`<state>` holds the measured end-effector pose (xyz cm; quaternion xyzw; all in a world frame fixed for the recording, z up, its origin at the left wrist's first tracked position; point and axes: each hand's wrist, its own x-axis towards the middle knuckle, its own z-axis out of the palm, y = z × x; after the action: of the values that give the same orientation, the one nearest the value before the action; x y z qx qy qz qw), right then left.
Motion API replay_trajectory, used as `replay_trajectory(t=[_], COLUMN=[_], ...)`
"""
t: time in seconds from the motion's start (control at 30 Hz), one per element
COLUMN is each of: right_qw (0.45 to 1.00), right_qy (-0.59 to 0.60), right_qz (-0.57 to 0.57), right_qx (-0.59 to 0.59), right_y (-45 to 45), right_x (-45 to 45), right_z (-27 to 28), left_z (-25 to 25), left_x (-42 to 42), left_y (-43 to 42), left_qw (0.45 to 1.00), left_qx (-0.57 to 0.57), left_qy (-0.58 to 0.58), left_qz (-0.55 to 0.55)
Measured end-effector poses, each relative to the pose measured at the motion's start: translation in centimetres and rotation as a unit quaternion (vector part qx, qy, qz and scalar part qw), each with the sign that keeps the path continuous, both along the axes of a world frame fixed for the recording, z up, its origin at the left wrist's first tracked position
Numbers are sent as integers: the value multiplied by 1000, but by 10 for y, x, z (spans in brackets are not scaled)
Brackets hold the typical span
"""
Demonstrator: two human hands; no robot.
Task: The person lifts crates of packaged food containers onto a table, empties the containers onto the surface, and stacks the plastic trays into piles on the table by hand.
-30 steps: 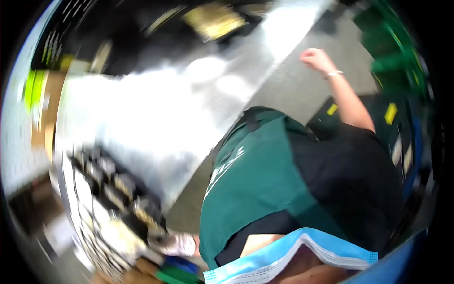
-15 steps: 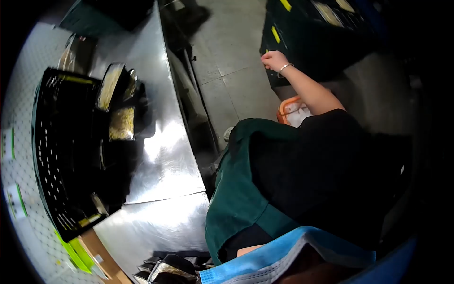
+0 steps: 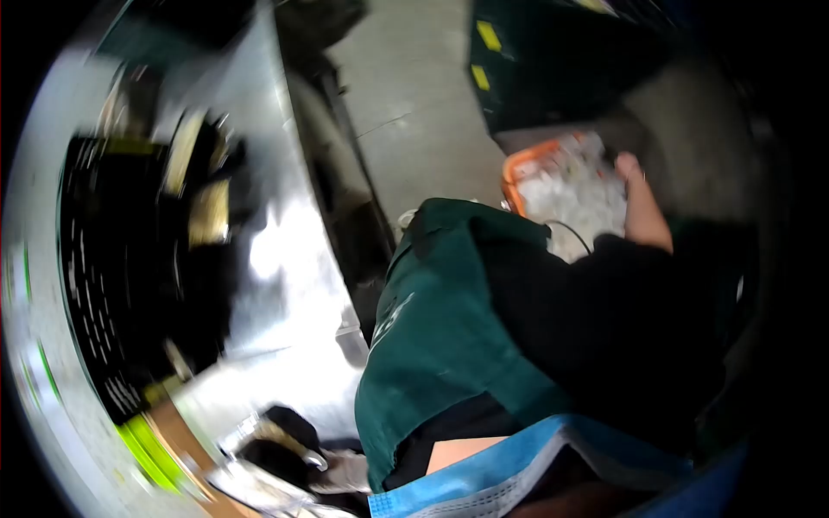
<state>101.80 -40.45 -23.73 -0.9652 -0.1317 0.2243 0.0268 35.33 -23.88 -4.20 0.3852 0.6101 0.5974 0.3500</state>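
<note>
My right hand [image 3: 629,166] is small and blurred at the far right edge of an orange basket [image 3: 515,177]. Its fingers are too smeared to read. Crumpled whitish, see-through plastic [image 3: 566,192] fills the basket. At the bottom left, a black tray pack [image 3: 285,440] with pale contents shows above the metal table's near end. Beside it lies a pale blurred shape [image 3: 344,472] that may be my left hand, though I cannot be sure. A patch of bare skin shows above the blue face mask [image 3: 527,457], which hides whatever lies beneath.
On the left, a black perforated crate [image 3: 86,285] stands by the shiny metal table [image 3: 298,293]. Film-topped packs with pale contents [image 3: 210,211] are at the crate. Dark green crates [image 3: 553,69] with yellow labels stand on the floor [image 3: 406,78] beyond the orange basket.
My right hand has moved from the green crates back to the orange basket, whose contents now show more. At the bottom left, the black tray pack has risen into view beside the pale shape.
</note>
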Motion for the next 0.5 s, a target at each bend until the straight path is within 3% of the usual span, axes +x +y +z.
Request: replay_trajectory(t=[0.07, 0.13, 0.17, 0.2, 0.23, 0.27, 0.33, 0.4, 0.47, 0.5], right_qw=[992, 962, 868, 775, 718, 659, 473, 160, 99, 158], right_qy=[-66, -15, 76, 155, 215, 274, 458, 641, 668, 674], right_qz=[84, 184, 268, 397, 464, 525, 626, 692, 727, 718], right_qx=[73, 203, 411, 466, 472, 465, 417, 291, 124, 71], right_y=[72, 158, 205, 256, 304, 343, 320, 222, 163, 138], right_x=[-34, -69, -96, -117, -168, -226, -373, -479, -514, -532], right_z=[7, 27, 21, 24, 45, 66, 165, 251, 276, 281], left_z=[6, 14, 16, 19, 20, 23, 22, 21, 21, 26], left_x=[3, 7, 11, 16, 20, 30, 57, 79, 95, 103], left_y=[-41, -85, -108, -130, -151, -174, -206, -223, -223, -226], left_qw=[996, 979, 965, 946, 922, 899, 843, 792, 745, 740], left_qx=[29, 78, 111, 149, 193, 234, 317, 366, 381, 386], left_qy=[-65, -131, -165, -195, -223, -236, -267, -279, -298, -263], left_qz=[59, 133, 171, 211, 250, 287, 345, 402, 459, 485])
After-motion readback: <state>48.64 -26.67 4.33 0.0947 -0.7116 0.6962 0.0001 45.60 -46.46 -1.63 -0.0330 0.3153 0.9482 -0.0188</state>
